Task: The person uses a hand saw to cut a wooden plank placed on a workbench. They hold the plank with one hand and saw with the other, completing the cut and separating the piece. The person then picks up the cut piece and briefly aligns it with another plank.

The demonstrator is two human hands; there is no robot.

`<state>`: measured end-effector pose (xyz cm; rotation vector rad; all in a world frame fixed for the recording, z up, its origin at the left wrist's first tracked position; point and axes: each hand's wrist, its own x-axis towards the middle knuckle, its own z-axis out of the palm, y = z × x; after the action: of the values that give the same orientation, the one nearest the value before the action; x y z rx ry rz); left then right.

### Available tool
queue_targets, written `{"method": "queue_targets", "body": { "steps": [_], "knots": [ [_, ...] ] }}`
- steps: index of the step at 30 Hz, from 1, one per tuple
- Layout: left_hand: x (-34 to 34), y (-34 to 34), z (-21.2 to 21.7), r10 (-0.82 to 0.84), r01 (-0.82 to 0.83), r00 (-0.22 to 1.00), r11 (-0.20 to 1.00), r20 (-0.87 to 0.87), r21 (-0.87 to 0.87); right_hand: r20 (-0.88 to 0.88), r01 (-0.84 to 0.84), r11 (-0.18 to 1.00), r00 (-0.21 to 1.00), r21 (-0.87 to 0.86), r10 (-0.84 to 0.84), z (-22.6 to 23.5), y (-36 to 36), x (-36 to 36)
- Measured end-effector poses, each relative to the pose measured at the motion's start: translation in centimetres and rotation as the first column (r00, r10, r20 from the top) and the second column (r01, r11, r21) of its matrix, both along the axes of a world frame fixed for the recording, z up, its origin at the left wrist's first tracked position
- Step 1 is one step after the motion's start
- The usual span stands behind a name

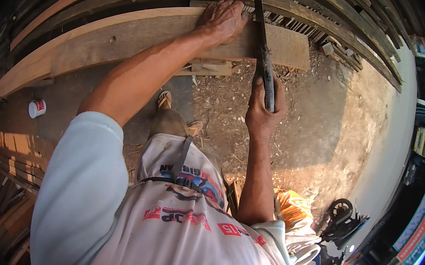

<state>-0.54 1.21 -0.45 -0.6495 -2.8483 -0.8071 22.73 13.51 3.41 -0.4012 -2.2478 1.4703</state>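
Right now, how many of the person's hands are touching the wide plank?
1. The left hand presses flat on the wide plank. The right hand is off it, gripping a long dark blade by the handle.

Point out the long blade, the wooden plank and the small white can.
long blade (263,50), head view, on the dark middle of the blade above the right hand.
wooden plank (129,38), head view, on its flat top face.
small white can (37,108), head view, on its side.
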Motion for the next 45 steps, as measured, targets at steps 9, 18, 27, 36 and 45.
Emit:
{"method": "queue_targets", "body": {
  "steps": [9,18,27,36,45],
  "knots": [
    [0.7,-0.1,-1.0,0.003,-0.002,0.999,1.0,-0.041,0.014,0.033,0.051,0.998,0.998,-0.039,-0.05,-2.3,0.4,8.6],
    [-0.1,-0.6,-1.4,0.062,-0.059,0.991,0.998,-0.122,0.031,0.119,0.031,0.997,0.993,-0.072,-0.022,0.9,0.2,12.4],
    [0.1,-1.1,0.4,0.014,-0.014,1.0,0.999,0.019,-0.03,0.107,0.01,0.997,0.994,-0.082,-0.001,-0.3,0.0,0.1],
    [-0.3,-0.2,-0.4,-0.011,0.011,0.999,1.0,-0.045,-0.009,-0.024,-0.004,0.999,1.0,0.041,0.005,-1.0,0.8,-1.2],
    [-0.2,-0.8,-0.6,0.018,-0.019,0.998,1.0,-0.063,-0.01,0.03,0.034,0.999,0.999,-0.012,-0.034,-2.1,1.6,12.4]
  ]
}}
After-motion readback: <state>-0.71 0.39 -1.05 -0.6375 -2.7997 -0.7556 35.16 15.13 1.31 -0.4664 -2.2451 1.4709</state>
